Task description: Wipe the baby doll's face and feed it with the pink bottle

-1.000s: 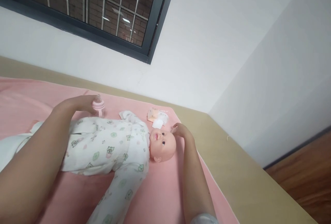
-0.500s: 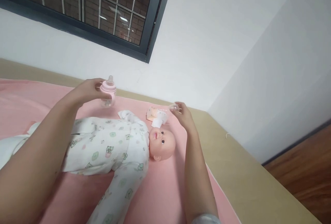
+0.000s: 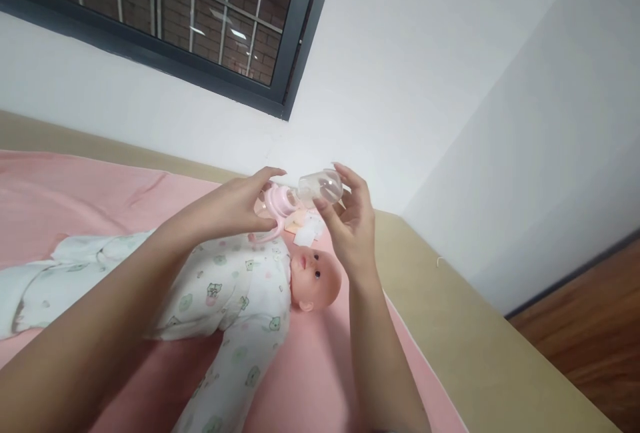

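My left hand (image 3: 240, 203) is closed around a baby bottle (image 3: 279, 201) with a pink collar and pink handle, tipped so its teat end points right. Between thumb and fingers, my right hand (image 3: 353, 216) holds a clear bottle cap (image 3: 323, 186), its open end turned toward the bottle. The two stand close together; whether they touch I cannot tell. Below them a baby doll (image 3: 315, 278) lies on its back in a white printed outfit (image 3: 225, 286), head to the right. A small white and peach packet (image 3: 306, 225) lies beside its head.
The doll lies on a pink sheet (image 3: 310, 359) spread over a tan surface (image 3: 440, 333). A white wall (image 3: 400, 86) with a dark-framed barred window (image 3: 210, 19) rises behind. Wood panelling (image 3: 590, 326) is at the far right.
My left hand has carried the bottle right and tilted it from upright onto its side. My right hand has lifted the clear cap from near the packet up to the bottle's teat end.
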